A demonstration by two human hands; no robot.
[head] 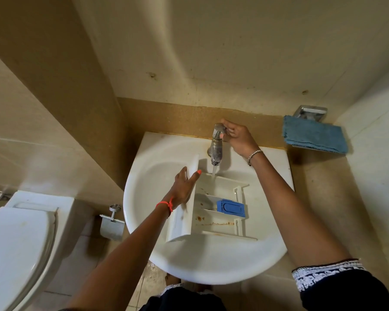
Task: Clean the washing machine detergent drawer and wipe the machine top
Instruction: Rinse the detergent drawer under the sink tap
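Note:
The white detergent drawer (pixel 213 218) lies in the white sink (pixel 148 221), its compartments facing up and stained with rusty marks. A blue insert (pixel 230 207) sits in its right part. My left hand (pixel 184 187) grips the drawer's front panel at the left, thumb over the top edge. A thin stream of water runs from the metal tap (pixel 216 144) into the drawer's far compartment. My right hand (pixel 236 136) holds the tap's handle at the top.
A folded blue cloth (pixel 313 134) lies on a metal shelf at the right wall. A toilet (pixel 18 239) with its lid down stands at the left, with a paper holder (pixel 111 223) between it and the sink. Tiled walls close in all round.

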